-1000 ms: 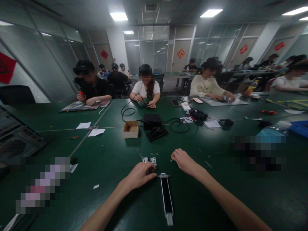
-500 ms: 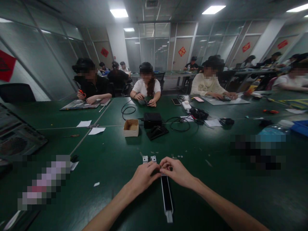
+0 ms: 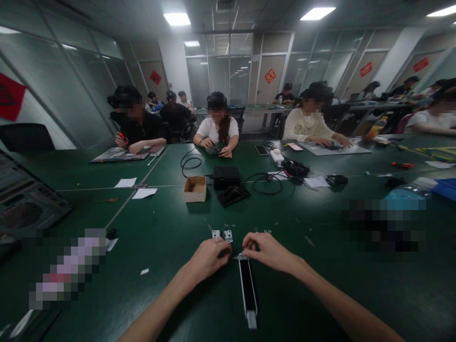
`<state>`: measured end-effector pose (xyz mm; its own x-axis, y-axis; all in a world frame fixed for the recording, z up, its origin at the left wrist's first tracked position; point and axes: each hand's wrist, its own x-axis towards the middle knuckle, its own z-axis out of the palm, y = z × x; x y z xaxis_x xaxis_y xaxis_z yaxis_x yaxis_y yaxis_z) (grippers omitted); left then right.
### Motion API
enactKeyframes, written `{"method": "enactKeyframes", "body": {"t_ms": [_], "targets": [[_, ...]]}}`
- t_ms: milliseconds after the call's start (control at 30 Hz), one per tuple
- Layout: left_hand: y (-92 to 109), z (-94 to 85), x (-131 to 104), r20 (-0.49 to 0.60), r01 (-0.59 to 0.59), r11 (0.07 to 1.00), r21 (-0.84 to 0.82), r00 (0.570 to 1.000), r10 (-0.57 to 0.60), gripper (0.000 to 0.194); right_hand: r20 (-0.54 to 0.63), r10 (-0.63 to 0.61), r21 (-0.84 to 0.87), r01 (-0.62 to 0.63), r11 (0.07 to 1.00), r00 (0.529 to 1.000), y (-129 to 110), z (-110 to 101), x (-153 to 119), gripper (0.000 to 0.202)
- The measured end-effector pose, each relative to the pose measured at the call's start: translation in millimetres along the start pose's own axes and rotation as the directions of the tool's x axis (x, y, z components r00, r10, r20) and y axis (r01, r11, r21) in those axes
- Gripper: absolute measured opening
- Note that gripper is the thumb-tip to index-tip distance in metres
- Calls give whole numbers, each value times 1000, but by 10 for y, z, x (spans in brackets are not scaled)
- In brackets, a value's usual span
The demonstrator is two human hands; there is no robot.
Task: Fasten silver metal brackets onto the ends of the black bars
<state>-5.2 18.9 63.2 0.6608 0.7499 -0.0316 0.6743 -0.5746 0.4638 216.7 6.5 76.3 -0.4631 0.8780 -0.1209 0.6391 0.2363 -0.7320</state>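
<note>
A long narrow black bar with silver edges [image 3: 248, 287] lies on the green table, with a pale flat tab at its near end. At its far end are the fingertips of my right hand [image 3: 267, 248], curled together around a small light-coloured part there. My left hand [image 3: 211, 257] is just to the left, apart from the bar, thumb and fingers pinched; what they hold, if anything, is too small to tell. Beyond my left fingers stand two small metal brackets [image 3: 228, 235]. Several tiny rings [image 3: 267, 232] lie past my right hand.
An open cardboard box [image 3: 194, 190] stands ahead beside a black box [image 3: 227, 177] and a black stand [image 3: 233, 194] with cables. A computer case [image 3: 30, 199] is at the left. Co-workers sit across the table. A large clear bottle [image 3: 409, 190] lies at the right.
My hands were together at the bar's far end; the left has drawn back leftward and the right has shifted slightly right. The bar's far end is now more visible.
</note>
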Motion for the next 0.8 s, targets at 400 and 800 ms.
{"method": "enactKeyframes", "body": {"t_ms": [400,800], "targets": [[-76,91,27,73,30,987,-156,997,-18,15,259,182,-254,-115,960,949,88,-163,-68,12],[-39,79,20,102,73,982,-176,993,-56,14,223,112,-259,-52,964,968,74,-130,-54,11]]}}
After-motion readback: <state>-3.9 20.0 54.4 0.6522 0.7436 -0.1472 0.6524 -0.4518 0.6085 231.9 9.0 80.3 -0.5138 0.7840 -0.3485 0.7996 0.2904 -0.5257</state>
